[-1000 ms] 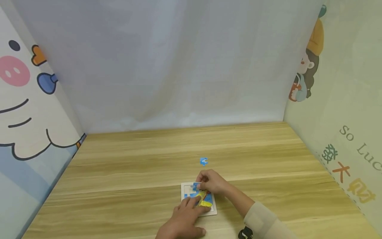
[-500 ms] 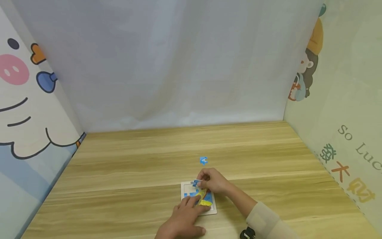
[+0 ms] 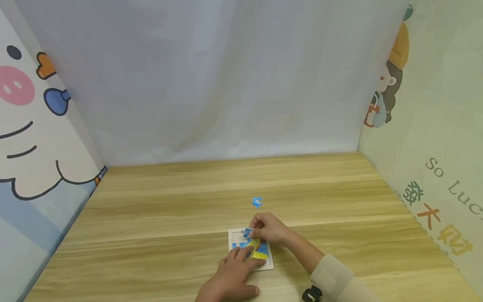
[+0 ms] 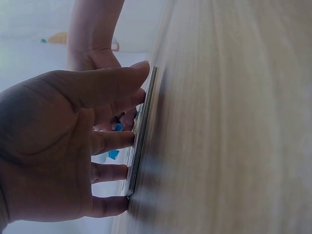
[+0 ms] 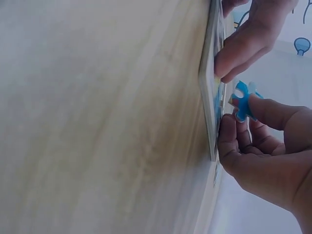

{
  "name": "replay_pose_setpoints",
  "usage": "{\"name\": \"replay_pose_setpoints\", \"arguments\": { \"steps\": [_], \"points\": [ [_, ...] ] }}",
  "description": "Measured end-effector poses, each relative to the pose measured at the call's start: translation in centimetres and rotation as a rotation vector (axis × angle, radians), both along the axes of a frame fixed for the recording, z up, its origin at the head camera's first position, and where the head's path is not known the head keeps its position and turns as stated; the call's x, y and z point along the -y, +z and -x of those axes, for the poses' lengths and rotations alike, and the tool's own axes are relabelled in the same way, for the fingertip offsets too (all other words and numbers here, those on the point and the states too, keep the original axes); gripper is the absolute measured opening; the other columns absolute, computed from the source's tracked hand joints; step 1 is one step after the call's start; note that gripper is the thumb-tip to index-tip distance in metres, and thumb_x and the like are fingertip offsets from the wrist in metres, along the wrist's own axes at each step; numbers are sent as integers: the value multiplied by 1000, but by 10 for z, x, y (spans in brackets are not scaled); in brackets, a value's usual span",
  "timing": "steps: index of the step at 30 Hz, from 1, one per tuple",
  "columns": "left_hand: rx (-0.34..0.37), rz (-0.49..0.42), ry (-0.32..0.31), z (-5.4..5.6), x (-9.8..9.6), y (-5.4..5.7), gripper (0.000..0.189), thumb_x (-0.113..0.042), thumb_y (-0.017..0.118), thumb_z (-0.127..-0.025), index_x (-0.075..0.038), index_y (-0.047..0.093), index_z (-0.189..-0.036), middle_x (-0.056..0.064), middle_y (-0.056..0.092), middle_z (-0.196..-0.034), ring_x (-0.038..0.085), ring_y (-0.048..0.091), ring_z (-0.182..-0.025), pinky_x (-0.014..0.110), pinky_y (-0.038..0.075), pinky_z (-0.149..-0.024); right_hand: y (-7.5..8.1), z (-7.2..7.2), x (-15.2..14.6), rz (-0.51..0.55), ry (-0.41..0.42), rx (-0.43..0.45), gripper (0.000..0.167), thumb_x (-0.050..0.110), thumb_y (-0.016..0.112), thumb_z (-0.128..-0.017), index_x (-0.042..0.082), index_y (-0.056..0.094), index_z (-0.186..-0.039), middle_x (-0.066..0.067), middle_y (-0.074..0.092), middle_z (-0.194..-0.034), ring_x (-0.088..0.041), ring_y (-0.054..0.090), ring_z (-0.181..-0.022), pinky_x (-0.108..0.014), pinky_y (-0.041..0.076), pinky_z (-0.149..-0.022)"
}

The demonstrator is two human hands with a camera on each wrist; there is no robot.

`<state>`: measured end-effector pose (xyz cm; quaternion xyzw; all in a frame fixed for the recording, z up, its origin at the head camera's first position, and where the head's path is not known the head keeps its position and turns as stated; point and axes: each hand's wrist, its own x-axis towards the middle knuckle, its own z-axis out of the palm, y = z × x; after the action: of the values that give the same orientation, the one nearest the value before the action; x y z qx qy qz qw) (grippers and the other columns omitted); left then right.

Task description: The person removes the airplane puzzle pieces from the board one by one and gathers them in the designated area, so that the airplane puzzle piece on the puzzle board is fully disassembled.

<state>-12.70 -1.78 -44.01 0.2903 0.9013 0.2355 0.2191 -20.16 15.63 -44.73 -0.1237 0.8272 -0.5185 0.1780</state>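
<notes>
A square puzzle board (image 3: 269, 265) with a pale frame lies on the table, partly filled with blue and yellow pieces. My left hand (image 3: 235, 274) rests on its near left side, fingers spread and fairly straight, fingertips touching the board in the left wrist view. Over the far right part of the board, my right hand (image 3: 272, 230) pinches a blue puzzle piece (image 5: 243, 101) between thumb and fingers. That piece is tilted up from the board in the right wrist view. Another blue puzzle piece (image 3: 257, 202) lies on the table beyond the board. My fingers hide part of the picture.
The wooden table (image 3: 158, 209) extends around the board. A pale curtain (image 3: 226, 84) closes off the back, and printed panels stand at the left and right. A small black object (image 3: 312, 293) is by the right sleeve.
The piece in my right hand has tilted and shifted slightly over the far side of the board. My left hand stays in place on the board.
</notes>
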Motion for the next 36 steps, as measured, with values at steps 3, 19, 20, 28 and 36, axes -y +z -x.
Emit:
{"name": "replay_pose_setpoints", "arguments": {
  "steps": [3,19,20,28,36],
  "points": [
    [3,-1,3,0,0,1,57,-36,73,-77,-29,55,-130,8,30,-146,40,20,-131,64,25,-94,2,0,2,-22,-2,-6,4,-3,61,-84,-2,58,-86,-3,54,-75,-13,50,-62,-24,43,-56],
    [-8,6,6,1,1,1,57,-35,74,-76,-29,55,-129,9,31,-145,40,22,-131,62,26,-95,6,3,-12,136,55,57,9,2,61,-86,-4,57,-91,-6,57,-77,-18,54,-69,-28,45,-62],
    [-10,8,4,1,1,1,57,-35,74,-75,-29,55,-129,8,31,-145,40,22,-130,62,26,-95,6,3,-13,139,50,57,9,3,61,-86,-4,57,-91,-6,57,-77,-18,55,-70,-28,45,-62],
    [-51,21,0,-1,0,1,56,-34,75,-74,-28,57,-127,8,33,-143,37,25,-128,61,29,-93,8,5,-21,108,-9,36,10,4,61,-86,-4,59,-92,-5,57,-78,-15,50,-68,-27,41,-59],
    [-31,6,2,0,2,0,55,-33,74,-74,-29,57,-127,7,32,-143,41,23,-130,62,27,-94,6,10,-31,97,-92,47,11,7,64,-86,-2,61,-92,-6,59,-78,-18,53,-69,-28,42,-59]
  ]
}}
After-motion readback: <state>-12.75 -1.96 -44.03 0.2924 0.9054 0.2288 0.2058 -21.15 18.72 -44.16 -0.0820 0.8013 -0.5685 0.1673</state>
